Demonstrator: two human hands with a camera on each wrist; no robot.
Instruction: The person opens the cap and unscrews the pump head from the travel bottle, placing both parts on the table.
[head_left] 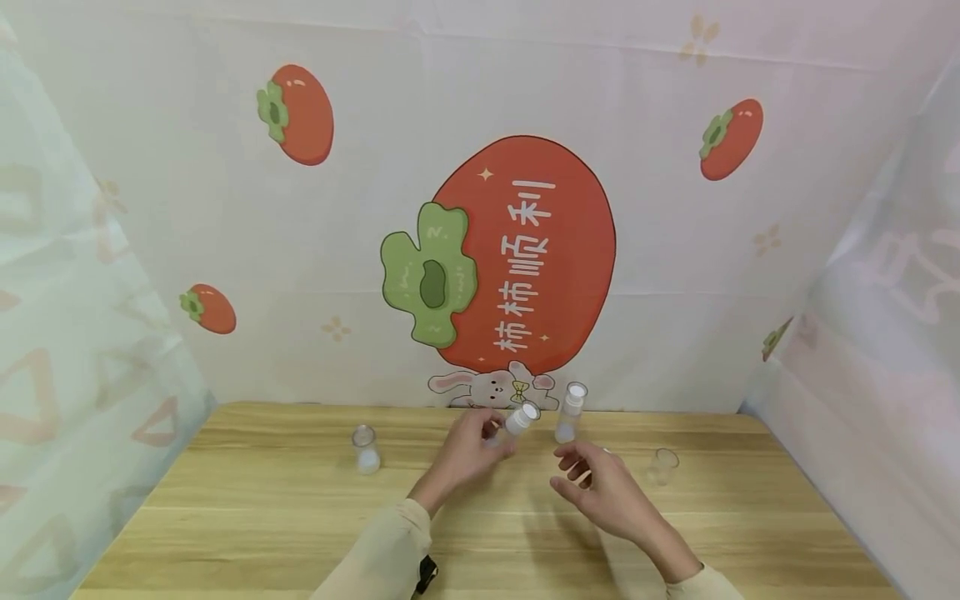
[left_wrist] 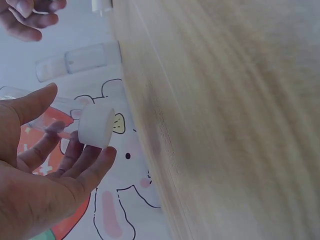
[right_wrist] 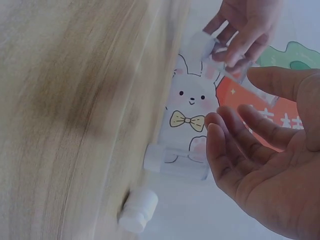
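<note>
My left hand (head_left: pixel 468 450) grips a clear cylindrical container (head_left: pixel 519 419) with a thick white end piece (left_wrist: pixel 96 125), which points down toward the tabletop. The left wrist view shows a gap between this end and the wood. My right hand (head_left: pixel 607 493) holds nothing; its fingers are loosely bent, the palm and thumb apart in the right wrist view. Just beyond its fingertips stands a second clear container (head_left: pixel 570 414), whose white end (right_wrist: pixel 154 158) is at the table. A small white bottle (right_wrist: pixel 139 210) is beside that container, mostly hidden behind my right hand in the head view.
Farther left on the wooden table (head_left: pixel 285 517) stands another clear container (head_left: pixel 365 450) with white at its bottom. To the right of my right hand is a clear cup-like piece (head_left: pixel 663 467). A printed cloth (head_left: pixel 360 208) rises behind the table's back edge and along both sides.
</note>
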